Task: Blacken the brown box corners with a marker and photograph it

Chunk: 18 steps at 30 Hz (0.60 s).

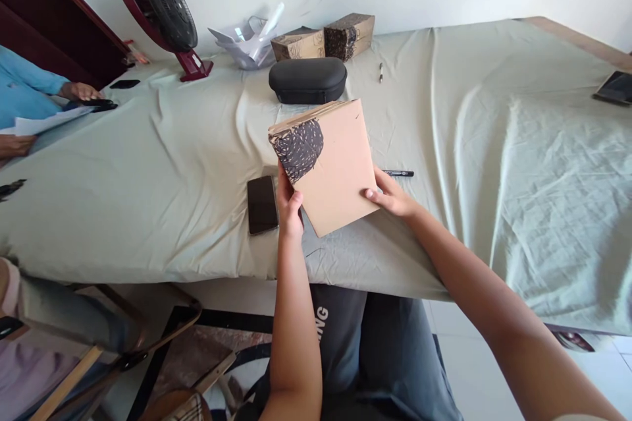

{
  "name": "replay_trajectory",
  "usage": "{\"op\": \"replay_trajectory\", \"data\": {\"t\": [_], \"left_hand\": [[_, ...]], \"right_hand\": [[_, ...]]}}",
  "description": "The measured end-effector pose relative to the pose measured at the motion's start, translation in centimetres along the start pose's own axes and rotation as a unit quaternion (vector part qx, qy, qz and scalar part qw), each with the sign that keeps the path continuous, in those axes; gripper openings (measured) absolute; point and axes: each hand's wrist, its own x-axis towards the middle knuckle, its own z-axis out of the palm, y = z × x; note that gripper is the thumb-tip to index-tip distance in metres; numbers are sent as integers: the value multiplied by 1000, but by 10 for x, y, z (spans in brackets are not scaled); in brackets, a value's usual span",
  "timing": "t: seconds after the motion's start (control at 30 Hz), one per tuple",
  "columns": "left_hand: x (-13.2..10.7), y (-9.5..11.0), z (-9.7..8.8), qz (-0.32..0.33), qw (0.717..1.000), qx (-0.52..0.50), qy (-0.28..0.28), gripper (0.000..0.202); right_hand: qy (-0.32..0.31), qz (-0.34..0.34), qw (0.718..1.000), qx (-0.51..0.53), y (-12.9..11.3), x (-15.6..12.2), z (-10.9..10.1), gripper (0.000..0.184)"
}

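I hold a flat stack of brown paper bags (336,164) tilted up over the near edge of a table covered in a grey-green cloth (469,144). A dark leaf print marks the top bag's upper left corner. My left hand (289,200) grips the stack's left edge, thumb on the front. My right hand (390,196) holds the lower right edge, thumb on the face, fingers behind. A black phone (262,204) lies just left of my left hand. A black marker (399,173) lies behind my right hand.
A black oval case (307,80) sits beyond the stack, with two brown printed bags (323,41), crumpled white plastic (247,39) and a red fan (158,2) behind. A pen (380,72) and tablet (615,87) lie right. Another person's hands (79,90) rest at far left.
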Motion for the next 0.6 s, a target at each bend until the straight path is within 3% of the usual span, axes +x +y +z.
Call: {"op": "replay_trajectory", "data": {"t": [0.2,0.6], "left_hand": [[0,-1,3,1,999,-37,20,88],[2,-6,2,22,996,-85,-18,71]], "right_hand": [[-37,-21,999,1,-3,1,7,93],[-41,-32,998,21,0,2,7,95]]}}
